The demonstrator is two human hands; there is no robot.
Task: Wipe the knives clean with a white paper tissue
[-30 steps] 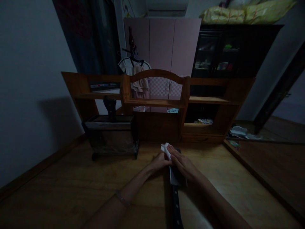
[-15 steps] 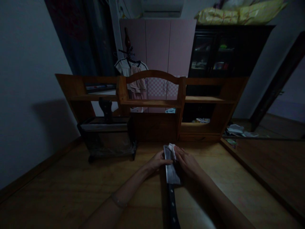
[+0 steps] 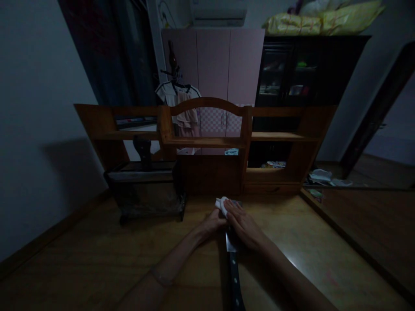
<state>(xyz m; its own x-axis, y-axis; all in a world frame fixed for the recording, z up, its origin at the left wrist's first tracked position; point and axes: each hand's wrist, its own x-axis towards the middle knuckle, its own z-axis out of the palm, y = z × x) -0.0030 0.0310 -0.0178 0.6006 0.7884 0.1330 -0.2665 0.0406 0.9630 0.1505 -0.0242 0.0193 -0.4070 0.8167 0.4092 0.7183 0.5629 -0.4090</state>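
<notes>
A cleaver [image 3: 234, 270] with a broad metal blade and a black riveted handle lies lengthwise before me, its handle toward me. My left hand [image 3: 212, 222] grips the blade from its left edge, fingers partly hidden. Over the blade's upper part, my right hand [image 3: 241, 222] presses a folded white tissue [image 3: 223, 204] at the left edge; whether it is paper or cloth I cannot tell. The right hand covers most of the blade, leaving its lower end and a far corner visible.
A dark knife block [image 3: 147, 192] with a black-handled knife upright in it stands at the left on the wooden tabletop [image 3: 155, 246]. A wooden shelf unit [image 3: 207, 140] runs along the table's back. Behind it are a pink wardrobe [image 3: 212, 65] and hanging clothes [image 3: 184, 108].
My right hand and the white tissue have moved left across the blade to its left edge, now covering more of it. My left hand stays at the blade's left side.
</notes>
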